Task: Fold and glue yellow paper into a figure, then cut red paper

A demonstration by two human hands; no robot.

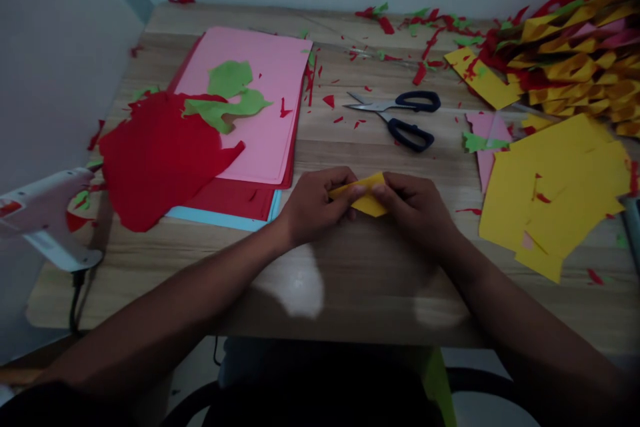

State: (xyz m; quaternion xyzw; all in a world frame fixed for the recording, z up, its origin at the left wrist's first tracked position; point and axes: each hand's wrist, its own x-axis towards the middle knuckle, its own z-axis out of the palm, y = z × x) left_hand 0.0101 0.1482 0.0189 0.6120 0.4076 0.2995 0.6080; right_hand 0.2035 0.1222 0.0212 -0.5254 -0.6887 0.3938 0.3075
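Folded yellow paper piece [374, 205]: held above the near middle of the surface [360, 287], between both hands. Left hand [320, 205] has its left end, thumb pressed on top, fingers curled under; right hand [419, 212] pinches the other end the same way, fingers closed in, no gap at the paper. Crease appears made or being pressed; cannot tell how many folds it carries. Back right: a dense cluster of folded yellow pieces [580, 70], pink and red among them, so much folding looks done. Left over, by my reading: flat yellow sheets [595, 177] on the right, lying loosely overlapped, no folds made out in them. Cutting seems finished or paused: scissors [383, 108] lie with blades spread beyond the hands, untouched, red snippets around. Left side: pink sheets [273, 80] stacked, red paper [160, 153] and green scraps [233, 77] over them; glue gun [50, 207] at the left edge, no hand on it.
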